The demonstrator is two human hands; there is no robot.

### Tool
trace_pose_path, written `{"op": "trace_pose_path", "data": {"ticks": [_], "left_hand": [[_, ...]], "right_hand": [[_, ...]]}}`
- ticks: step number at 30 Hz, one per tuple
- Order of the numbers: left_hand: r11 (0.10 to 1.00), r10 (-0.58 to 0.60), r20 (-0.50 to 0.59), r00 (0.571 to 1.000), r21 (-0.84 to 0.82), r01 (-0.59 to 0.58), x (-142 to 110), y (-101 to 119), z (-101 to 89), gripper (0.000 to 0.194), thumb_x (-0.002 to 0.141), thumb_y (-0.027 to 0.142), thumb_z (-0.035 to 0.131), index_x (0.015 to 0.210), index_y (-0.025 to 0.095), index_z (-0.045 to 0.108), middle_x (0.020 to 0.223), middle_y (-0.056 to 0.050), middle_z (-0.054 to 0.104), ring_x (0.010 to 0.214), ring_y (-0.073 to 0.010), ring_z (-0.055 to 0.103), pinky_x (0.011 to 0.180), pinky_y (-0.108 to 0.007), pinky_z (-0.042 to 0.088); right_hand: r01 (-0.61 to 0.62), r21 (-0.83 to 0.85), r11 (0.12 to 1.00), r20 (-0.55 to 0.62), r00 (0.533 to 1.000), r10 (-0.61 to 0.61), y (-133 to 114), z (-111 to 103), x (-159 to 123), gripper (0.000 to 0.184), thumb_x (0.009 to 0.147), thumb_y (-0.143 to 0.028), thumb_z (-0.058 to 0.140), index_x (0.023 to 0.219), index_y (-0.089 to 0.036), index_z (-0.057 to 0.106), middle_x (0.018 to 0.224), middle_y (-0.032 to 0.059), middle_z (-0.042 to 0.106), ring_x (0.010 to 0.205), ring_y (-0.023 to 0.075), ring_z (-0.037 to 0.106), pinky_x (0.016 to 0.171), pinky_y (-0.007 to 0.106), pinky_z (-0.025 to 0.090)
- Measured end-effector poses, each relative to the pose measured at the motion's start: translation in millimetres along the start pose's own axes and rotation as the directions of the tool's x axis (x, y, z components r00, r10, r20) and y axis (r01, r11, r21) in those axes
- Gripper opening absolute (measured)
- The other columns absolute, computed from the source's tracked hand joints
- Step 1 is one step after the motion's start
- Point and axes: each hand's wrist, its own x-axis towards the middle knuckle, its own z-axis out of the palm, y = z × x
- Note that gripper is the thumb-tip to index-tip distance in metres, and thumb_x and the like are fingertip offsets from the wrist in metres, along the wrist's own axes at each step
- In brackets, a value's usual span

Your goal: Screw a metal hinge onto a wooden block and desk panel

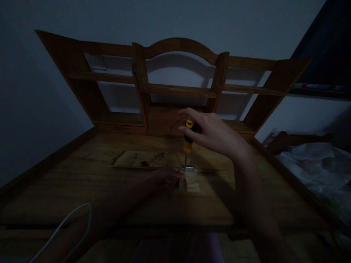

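My right hand [211,129] is closed round the yellow and black handle of a screwdriver [188,147], which stands nearly upright. Its shaft runs down to a small metal hinge [189,168] on the wooden desk top. Low beside the hinge, my left hand [167,176] has its fingertips at the hinge's left edge, pinched by the tip of the screwdriver. What they hold, if anything, is too dark and small to make out. A pale, torn patch [192,182] lies just in front of the hinge.
A wooden shelf unit [178,89] rises at the back of the desk [82,190]. Left of the hinge is a light, stained patch [142,159]. A white cable [89,215] loops over my left forearm. Plastic bags [315,164] lie beyond the desk's right edge.
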Motion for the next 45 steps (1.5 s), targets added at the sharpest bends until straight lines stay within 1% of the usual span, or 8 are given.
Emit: {"op": "trace_pose_path", "data": {"ticks": [5, 10, 14, 19, 26, 33, 40, 45], "left_hand": [[1.000, 0.010, 0.018, 1.000, 0.003, -0.010, 0.6, -0.3, -0.3, 0.032, 0.074, 0.035, 0.081, 0.088, 0.012, 0.062, 0.053, 0.010, 0.033, 0.044, -0.0022, 0.019, 0.041, -0.017, 0.015], [1.000, -0.011, 0.003, 1.000, -0.022, 0.011, -2.1, 1.7, 2.7, 0.028, 0.076, 0.031, 0.079, 0.088, 0.012, 0.062, 0.052, 0.011, 0.030, 0.043, -0.0023, 0.017, 0.040, -0.017, 0.012], [0.999, 0.003, 0.003, 1.000, -0.035, -0.003, -0.3, -0.6, -0.5, 0.028, 0.076, 0.030, 0.079, 0.088, 0.012, 0.062, 0.053, 0.010, 0.036, 0.043, -0.0016, 0.019, 0.040, -0.017, 0.013], [0.998, -0.012, 0.034, 0.999, -0.055, 0.014, 1.8, -0.4, -0.4, 0.026, 0.077, 0.030, 0.078, 0.081, 0.013, 0.058, 0.050, 0.011, 0.029, 0.042, -0.0023, 0.018, 0.040, -0.016, 0.013], [0.999, -0.011, 0.030, 0.999, -0.044, 0.013, -2.3, 2.8, 3.7, 0.028, 0.077, 0.031, 0.078, 0.088, 0.013, 0.060, 0.051, 0.012, 0.030, 0.042, -0.0027, 0.017, 0.039, -0.016, 0.014], [1.000, -0.013, -0.005, 1.000, -0.019, 0.013, 1.6, -0.5, -0.5, 0.028, 0.076, 0.032, 0.079, 0.084, 0.014, 0.058, 0.050, 0.012, 0.028, 0.041, -0.0027, 0.017, 0.039, -0.017, 0.015], [1.000, -0.015, -0.008, 1.000, -0.025, 0.014, -0.7, 0.5, 0.8, 0.030, 0.076, 0.032, 0.079, 0.088, 0.013, 0.059, 0.052, 0.012, 0.028, 0.043, -0.0027, 0.016, 0.041, -0.017, 0.013], [1.000, 0.000, 0.014, 1.000, -0.004, 0.000, -2.1, 1.2, 2.6, 0.028, 0.079, 0.032, 0.076, 0.088, 0.012, 0.059, 0.053, 0.011, 0.030, 0.044, -0.0026, 0.015, 0.041, -0.018, 0.013]], "right_hand": [[-0.069, -0.043, 0.997, 0.025, 0.997, 0.070, 3.3, 2.8, 1.8, 0.046, 0.094, -0.044, 0.054, 0.134, -0.021, 0.056, 0.119, 0.0096, 0.070, 0.108, 0.0275, 0.065, 0.092, 0.038, 0.046], [-0.025, -0.001, 1.000, 0.045, 0.999, 0.025, 9.4, 1.2, 0.2, 0.060, 0.090, -0.030, 0.054, 0.147, -0.017, 0.044, 0.138, 0.0122, 0.060, 0.118, 0.0279, 0.060, 0.101, 0.042, 0.043], [-0.011, 0.029, 1.000, 0.041, 0.999, 0.010, 8.4, 0.9, -0.8, 0.052, 0.093, -0.030, 0.052, 0.144, -0.021, 0.047, 0.125, 0.0087, 0.066, 0.106, 0.0243, 0.064, 0.093, 0.037, 0.044], [-0.064, -0.005, 0.998, 0.024, 0.998, 0.064, 7.6, 4.3, 1.2, 0.036, 0.095, -0.041, 0.053, 0.124, -0.021, 0.058, 0.102, 0.0077, 0.071, 0.091, 0.0234, 0.065, 0.084, 0.034, 0.045], [0.047, 0.086, 0.995, 0.074, 0.996, -0.053, 5.2, -2.3, 0.1, 0.042, 0.088, -0.027, 0.056, 0.129, -0.021, 0.055, 0.129, 0.0075, 0.062, 0.110, 0.0235, 0.060, 0.092, 0.034, 0.043], [-0.003, 0.047, 0.999, 0.039, 0.999, 0.002, 3.0, 3.7, 1.4, 0.029, 0.094, -0.034, 0.053, 0.118, -0.021, 0.059, 0.110, 0.0073, 0.068, 0.103, 0.0239, 0.062, 0.090, 0.035, 0.043], [-0.014, 0.054, 0.998, 0.058, 0.998, 0.011, 11.3, -3.1, 1.9, 0.035, 0.085, -0.028, 0.057, 0.119, -0.019, 0.061, 0.116, 0.0069, 0.066, 0.098, 0.0220, 0.062, 0.088, 0.034, 0.044], [-0.002, 0.054, 0.999, 0.063, 0.998, -0.002, 10.7, -5.3, 0.9, 0.027, 0.092, -0.030, 0.053, 0.114, -0.019, 0.064, 0.099, 0.0045, 0.071, 0.089, 0.0198, 0.064, 0.082, 0.031, 0.043]]}}
